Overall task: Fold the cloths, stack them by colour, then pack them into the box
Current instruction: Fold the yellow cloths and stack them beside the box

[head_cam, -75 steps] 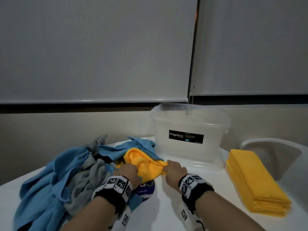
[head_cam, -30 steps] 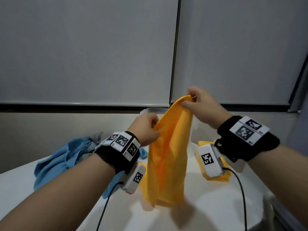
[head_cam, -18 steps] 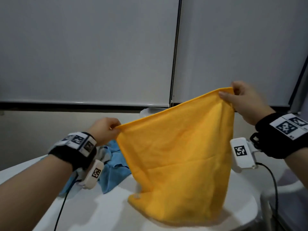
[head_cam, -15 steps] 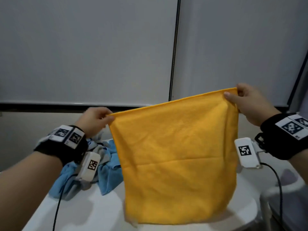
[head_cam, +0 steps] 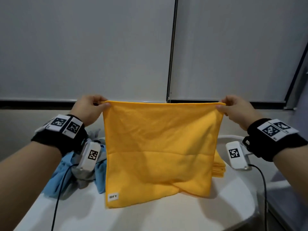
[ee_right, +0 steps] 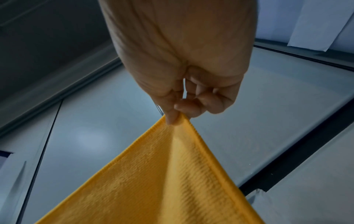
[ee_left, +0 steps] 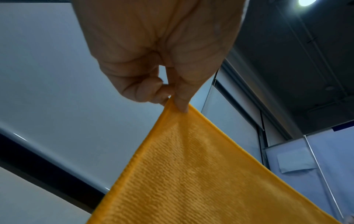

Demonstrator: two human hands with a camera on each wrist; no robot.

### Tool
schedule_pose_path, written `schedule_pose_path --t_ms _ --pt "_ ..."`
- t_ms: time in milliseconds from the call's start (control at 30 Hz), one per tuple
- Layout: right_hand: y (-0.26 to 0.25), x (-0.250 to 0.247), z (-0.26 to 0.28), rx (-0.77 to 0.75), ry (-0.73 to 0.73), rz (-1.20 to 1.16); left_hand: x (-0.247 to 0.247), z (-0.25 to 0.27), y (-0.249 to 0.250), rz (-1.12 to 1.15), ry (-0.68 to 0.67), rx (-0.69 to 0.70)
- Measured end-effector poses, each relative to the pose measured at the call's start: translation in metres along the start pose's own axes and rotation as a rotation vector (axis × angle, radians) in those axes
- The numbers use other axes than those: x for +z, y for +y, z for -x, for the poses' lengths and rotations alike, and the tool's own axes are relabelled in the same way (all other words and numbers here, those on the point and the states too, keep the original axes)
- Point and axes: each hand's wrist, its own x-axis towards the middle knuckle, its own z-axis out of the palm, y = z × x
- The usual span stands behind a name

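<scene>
A yellow cloth (head_cam: 158,147) hangs spread flat in front of me, its top edge level and its lower edge crumpled on the white table (head_cam: 150,217). My left hand (head_cam: 90,108) pinches the top left corner between thumb and fingers, which the left wrist view shows close up on the yellow cloth (ee_left: 191,174) under my left hand (ee_left: 172,104). My right hand (head_cam: 233,108) pinches the top right corner; the right wrist view shows the yellow cloth (ee_right: 162,174) under my right hand (ee_right: 178,116). A small white label (head_cam: 113,196) sits at the cloth's lower left. The box is hidden behind the cloth.
A heap of blue and grey cloths (head_cam: 66,177) lies on the table to the left. A stack of folded yellow cloths (head_cam: 218,165) peeks out at the right behind the held cloth. A white chair back (head_cam: 231,136) stands beyond the table's right edge.
Both hands lifted the yellow cloth off the heap and drew apart, spreading it open. In the last half second the top edge levelled and the lower edge came down onto the table.
</scene>
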Motion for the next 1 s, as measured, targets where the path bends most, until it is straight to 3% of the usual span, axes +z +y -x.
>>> schedule_pose_path --t_ms 200,467,700,867,1000 --pt "-0.008 -0.013 0.013 -0.021 -0.013 -0.070 -0.019 0.005 -0.002 0.178 0.004 0.003" --pt "-0.039 -0.048 0.043 -0.190 -0.199 -0.404 -0.068 0.030 0.015 0.455 -0.002 0.101" --pt "-0.057 -0.047 0.033 -0.216 -0.090 -0.511 -0.080 0.020 0.029 0.489 -0.001 0.166" --pt "-0.024 -0.011 0.004 -0.083 -0.023 -0.381 -0.049 0.002 0.007 0.419 -0.037 0.002" --pt "0.016 0.032 -0.007 0.039 -0.059 -0.254 -0.011 -0.004 -0.022 0.270 -0.139 -0.105"
